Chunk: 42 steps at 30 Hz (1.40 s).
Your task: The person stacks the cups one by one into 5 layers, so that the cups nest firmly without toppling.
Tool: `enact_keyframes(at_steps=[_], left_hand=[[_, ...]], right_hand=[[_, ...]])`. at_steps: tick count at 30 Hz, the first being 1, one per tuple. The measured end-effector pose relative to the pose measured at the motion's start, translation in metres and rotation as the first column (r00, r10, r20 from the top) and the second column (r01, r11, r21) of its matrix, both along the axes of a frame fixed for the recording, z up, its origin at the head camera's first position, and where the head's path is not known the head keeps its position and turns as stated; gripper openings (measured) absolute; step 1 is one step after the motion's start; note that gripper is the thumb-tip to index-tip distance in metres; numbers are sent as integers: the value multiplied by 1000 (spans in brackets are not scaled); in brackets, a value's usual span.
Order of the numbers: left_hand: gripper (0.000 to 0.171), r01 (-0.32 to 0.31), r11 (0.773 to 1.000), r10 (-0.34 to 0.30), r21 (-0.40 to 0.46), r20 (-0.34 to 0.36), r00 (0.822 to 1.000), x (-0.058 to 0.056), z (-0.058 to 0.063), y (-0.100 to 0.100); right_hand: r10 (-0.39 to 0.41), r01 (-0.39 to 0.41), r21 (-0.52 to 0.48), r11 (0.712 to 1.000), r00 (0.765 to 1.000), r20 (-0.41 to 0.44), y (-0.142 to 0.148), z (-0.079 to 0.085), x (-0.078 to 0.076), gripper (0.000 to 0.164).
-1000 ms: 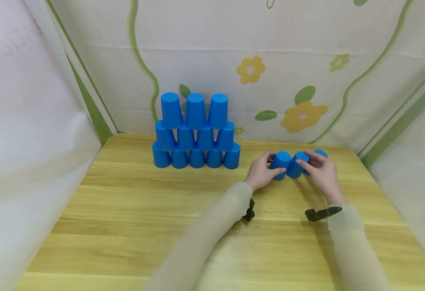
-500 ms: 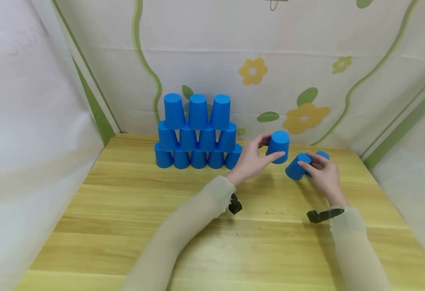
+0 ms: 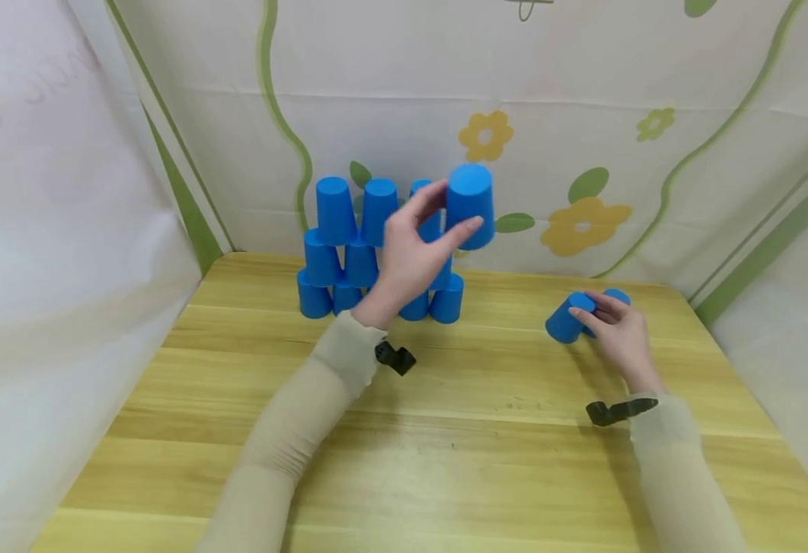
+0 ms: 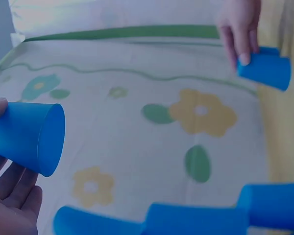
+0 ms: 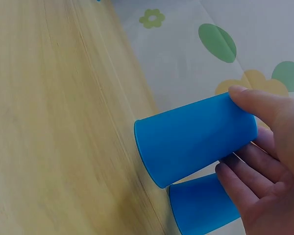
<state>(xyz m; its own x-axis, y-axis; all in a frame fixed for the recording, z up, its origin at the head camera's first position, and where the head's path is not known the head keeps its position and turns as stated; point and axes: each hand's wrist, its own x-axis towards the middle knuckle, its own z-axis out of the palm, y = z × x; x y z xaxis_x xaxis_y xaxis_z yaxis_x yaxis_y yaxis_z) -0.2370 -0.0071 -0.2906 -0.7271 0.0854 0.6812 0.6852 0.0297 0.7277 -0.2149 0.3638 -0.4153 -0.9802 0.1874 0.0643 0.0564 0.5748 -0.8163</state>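
My left hand (image 3: 411,253) grips an upside-down blue cup (image 3: 469,207) between thumb and fingers, raised in front of the right side of a cup pyramid (image 3: 333,211). The pyramid has three tiers of upside-down blue cups, the top one holding three; the hand and its cup hide part of it. In the left wrist view the held cup's (image 4: 24,134) open rim faces right. At the right, my right hand (image 3: 618,334) pinches another blue cup (image 3: 570,319) near its base, tilted. One more blue cup (image 5: 203,203) stands close beside that one, partly behind the fingers.
A wooden table (image 3: 487,476) lies under everything. Behind it hangs a white curtain (image 3: 390,69) with printed flowers and vines, and further white cloth (image 3: 65,230) encloses the left side. Dark straps with small cameras (image 3: 395,357) sit on both wrists.
My left hand has lifted its cup off the table at the right and carried it up and left to the pyramid. The right hand stays with its cup, now tilted slightly more.
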Motion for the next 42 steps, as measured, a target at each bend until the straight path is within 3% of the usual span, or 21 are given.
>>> enact_keyframes(at_steps=[8, 13, 19, 24, 27, 34, 39, 42], left_hand=[[48, -152, 985, 152, 82, 4, 988, 5, 46, -59], [50, -244, 968, 239, 62, 72, 968, 0, 58, -92], [53, -291, 957, 287, 3, 160, 945, -20, 54, -116], [55, -293, 954, 300, -66, 197, 933, -45, 41, -125], [57, -285, 954, 299, -96, 209, 931, -55, 35, -127], [59, -276, 955, 294, -110, 218, 931, -57, 32, -126], [59, -275, 956, 292, -104, 215, 932, -58, 31, -126], [59, -281, 954, 297, -104, 214, 931, -58, 31, -126]], right_hand=[[-9, 9, -4, 1000, 1000, 16, 2, 1, 1, 79], [2, -2, -13, 1000, 1000, 4, 2, 0, 2, 77], [17, -17, -9, 1000, 1000, -8, 3, 0, 2, 75], [19, -19, -10, 1000, 1000, -4, 2, 1, 3, 76], [12, -12, -21, 1000, 1000, -4, 0, 4, 3, 77], [-26, 13, -104, 994, 992, -125, -11, 25, 4, 67], [-31, -9, -152, 988, 965, -260, -28, 55, 5, 58], [-10, -63, -211, 976, 943, -331, -42, 76, 6, 55]])
